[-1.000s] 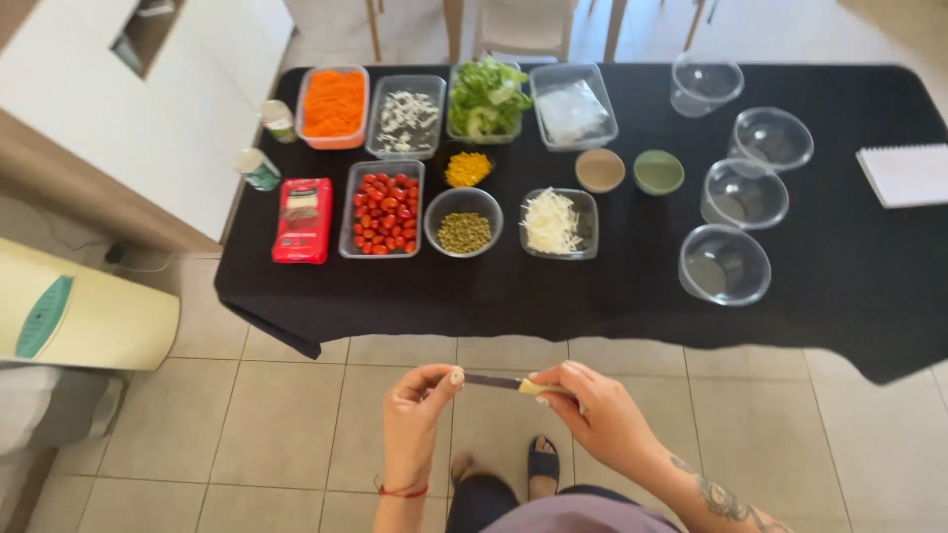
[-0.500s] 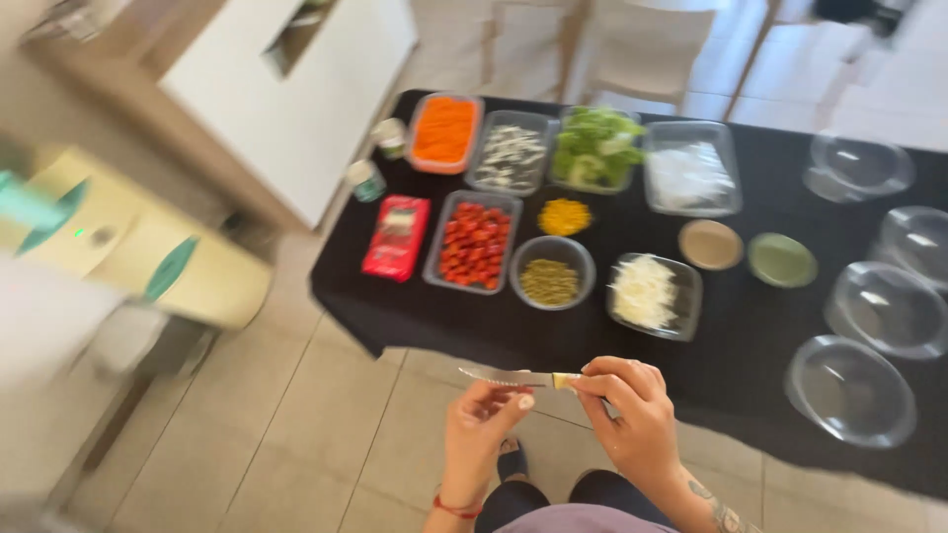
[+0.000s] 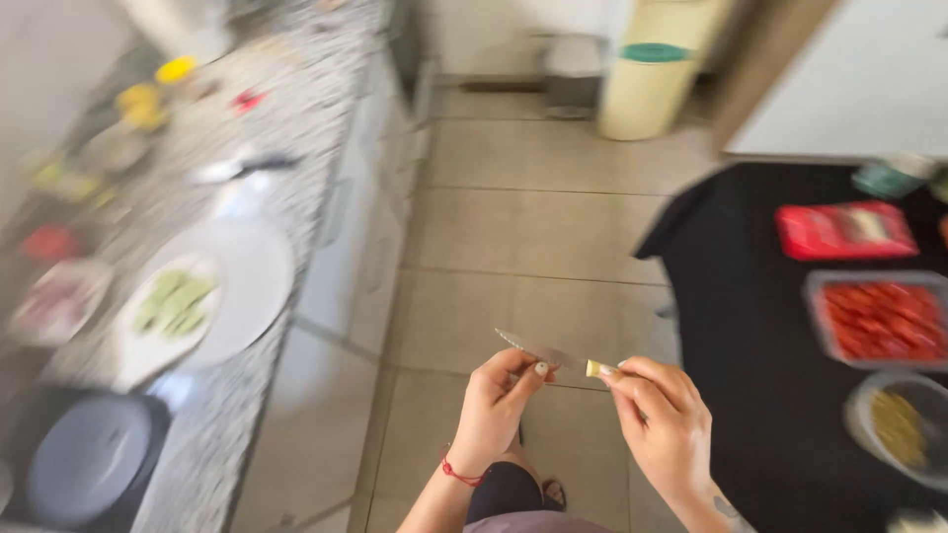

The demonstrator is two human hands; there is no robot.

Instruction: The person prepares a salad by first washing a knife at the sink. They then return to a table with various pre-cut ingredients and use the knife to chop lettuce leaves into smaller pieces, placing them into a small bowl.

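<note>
My right hand grips the knife by its handle, while my left hand's fingers pinch its blade.

Soft, even daylight fills the room, with no hard shadows. Near my hands the view is fairly sharp. Left of them the counter smears with motion blur; right of them the red trays blur too.
</note>
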